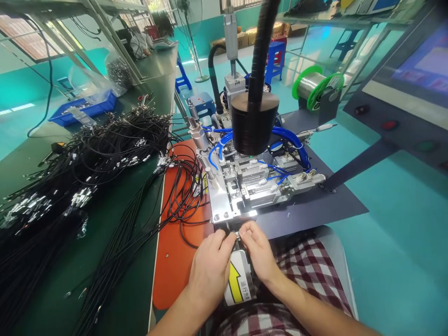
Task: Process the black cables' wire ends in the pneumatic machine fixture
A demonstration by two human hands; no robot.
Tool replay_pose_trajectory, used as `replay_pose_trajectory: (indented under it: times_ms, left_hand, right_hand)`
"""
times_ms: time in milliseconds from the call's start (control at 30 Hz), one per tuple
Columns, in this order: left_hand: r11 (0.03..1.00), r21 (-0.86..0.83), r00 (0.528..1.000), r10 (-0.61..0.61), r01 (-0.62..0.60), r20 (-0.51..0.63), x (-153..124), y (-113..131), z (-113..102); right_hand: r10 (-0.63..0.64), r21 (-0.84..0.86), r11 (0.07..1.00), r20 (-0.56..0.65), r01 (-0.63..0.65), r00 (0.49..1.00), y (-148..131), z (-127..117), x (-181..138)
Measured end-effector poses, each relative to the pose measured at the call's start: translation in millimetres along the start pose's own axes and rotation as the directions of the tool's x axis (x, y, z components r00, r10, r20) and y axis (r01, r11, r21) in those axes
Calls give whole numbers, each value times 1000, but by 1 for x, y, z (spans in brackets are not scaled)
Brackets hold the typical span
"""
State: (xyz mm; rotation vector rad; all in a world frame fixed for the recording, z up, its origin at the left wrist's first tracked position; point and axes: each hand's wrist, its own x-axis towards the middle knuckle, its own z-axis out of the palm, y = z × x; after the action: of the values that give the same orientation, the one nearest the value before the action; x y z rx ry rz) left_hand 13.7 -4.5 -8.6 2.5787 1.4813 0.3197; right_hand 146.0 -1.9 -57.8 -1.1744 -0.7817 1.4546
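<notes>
At the near end of a metal bench machine [219, 198], my two hands almost meet. My left hand [212, 259] is closed, thumb and forefinger pinched at the machine's front edge. Just right of it, my right hand [258, 249] pinches too, its fingertips curled inward. Between the fingertips shows a small shiny piece, too small to name. Below the hands, a white label with a yellow arrow [235, 282] faces up. Black cables [184, 186] lie coiled left of the machine on an orange board [175, 275].
Large bundles of black cables [115, 144] with silvery ends cover the green bench at left, near a blue tray [84, 107]. A black cylindrical lamp head [255, 123] hangs above the machine. A green wire spool [315, 88] and a tilted control panel [395, 121] stand at right.
</notes>
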Motion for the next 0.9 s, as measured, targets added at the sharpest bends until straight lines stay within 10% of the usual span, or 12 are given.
replay_pose_trajectory:
  times_ms: [333, 900]
  left_hand:
    - [997, -54, 968, -62, 51, -241, -33, -17, -23]
    - [946, 318, 988, -17, 66, -153, -72, -41, -3]
  right_hand:
    - [18, 13, 1000, 72, -19, 997, 3, -7, 7]
    - [46, -33, 999, 78, -44, 996, 7, -16, 7]
